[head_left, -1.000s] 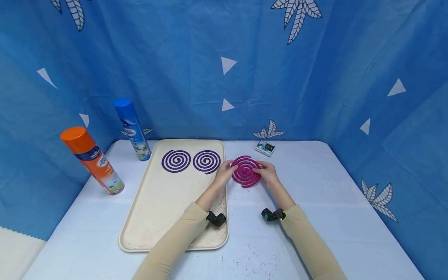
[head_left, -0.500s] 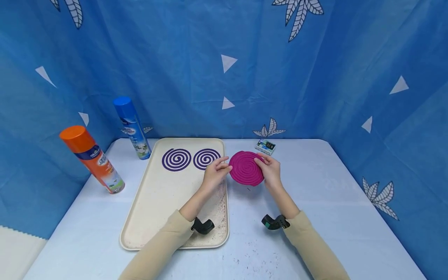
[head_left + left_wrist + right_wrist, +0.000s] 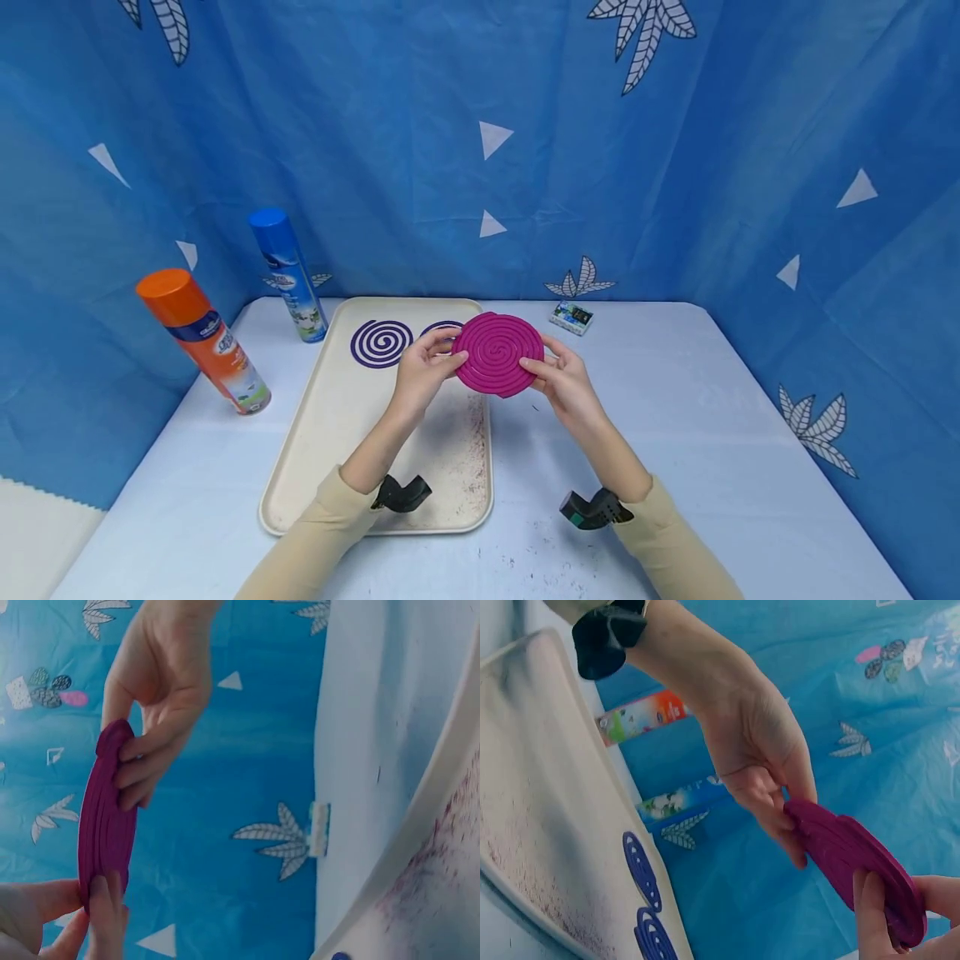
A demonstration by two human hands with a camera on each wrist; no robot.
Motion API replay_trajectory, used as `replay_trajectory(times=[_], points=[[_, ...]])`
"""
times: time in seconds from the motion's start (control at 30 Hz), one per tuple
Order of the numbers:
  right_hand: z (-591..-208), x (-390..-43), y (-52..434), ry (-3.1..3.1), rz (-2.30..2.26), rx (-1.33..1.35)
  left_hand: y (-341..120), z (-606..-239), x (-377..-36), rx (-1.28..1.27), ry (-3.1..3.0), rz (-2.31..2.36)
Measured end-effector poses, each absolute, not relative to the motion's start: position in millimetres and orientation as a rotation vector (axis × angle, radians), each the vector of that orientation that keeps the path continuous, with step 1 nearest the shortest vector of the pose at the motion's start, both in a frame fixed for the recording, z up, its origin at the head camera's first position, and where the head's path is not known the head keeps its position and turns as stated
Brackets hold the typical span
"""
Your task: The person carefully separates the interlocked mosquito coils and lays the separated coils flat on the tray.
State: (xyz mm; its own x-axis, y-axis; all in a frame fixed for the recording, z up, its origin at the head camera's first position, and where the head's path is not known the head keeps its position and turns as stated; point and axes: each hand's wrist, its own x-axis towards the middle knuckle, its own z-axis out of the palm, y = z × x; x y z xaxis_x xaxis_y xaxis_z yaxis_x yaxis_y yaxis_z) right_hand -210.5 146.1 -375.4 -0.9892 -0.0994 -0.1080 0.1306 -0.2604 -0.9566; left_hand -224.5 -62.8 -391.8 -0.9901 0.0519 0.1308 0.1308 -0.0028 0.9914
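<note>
Both hands hold a magenta mosquito coil, a flat, tightly wound disc raised above the table near the tray's right edge. My left hand pinches its left rim, thumb on the near face and fingers behind. At the opposite rim, my right hand grips it the same way. Seen almost edge-on in the left wrist view, the coil looks thick and layered. Two purple mosquito coils lie at the far end of the cream tray: the left coil shows whole, the right one is partly covered by my left hand.
Left of the tray stand an orange-capped spray can and a blue spray can. A small box sits at the table's back edge. Reddish crumbs speckle the tray's right side and the table's front. Blue curtain surrounds the table.
The magenta coil has been raised and moved left toward the tray, its face now turned to the head camera. Gaps between its rings showed earlier; now they look closed. Both hands moved with it.
</note>
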Motion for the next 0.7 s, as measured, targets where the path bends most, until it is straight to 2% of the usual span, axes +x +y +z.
replay_trajectory(times=[0.23,0.7], points=[[-366.6,-200.6,144.1,1.802,-2.42,0.05,-56.8,-386.3,-210.3,-0.526,-2.37,-1.732],[-362.1,-192.8,144.6,1.611,-2.416,-0.177,-41.0,-390.0,-199.8,-0.562,-2.392,-1.653]])
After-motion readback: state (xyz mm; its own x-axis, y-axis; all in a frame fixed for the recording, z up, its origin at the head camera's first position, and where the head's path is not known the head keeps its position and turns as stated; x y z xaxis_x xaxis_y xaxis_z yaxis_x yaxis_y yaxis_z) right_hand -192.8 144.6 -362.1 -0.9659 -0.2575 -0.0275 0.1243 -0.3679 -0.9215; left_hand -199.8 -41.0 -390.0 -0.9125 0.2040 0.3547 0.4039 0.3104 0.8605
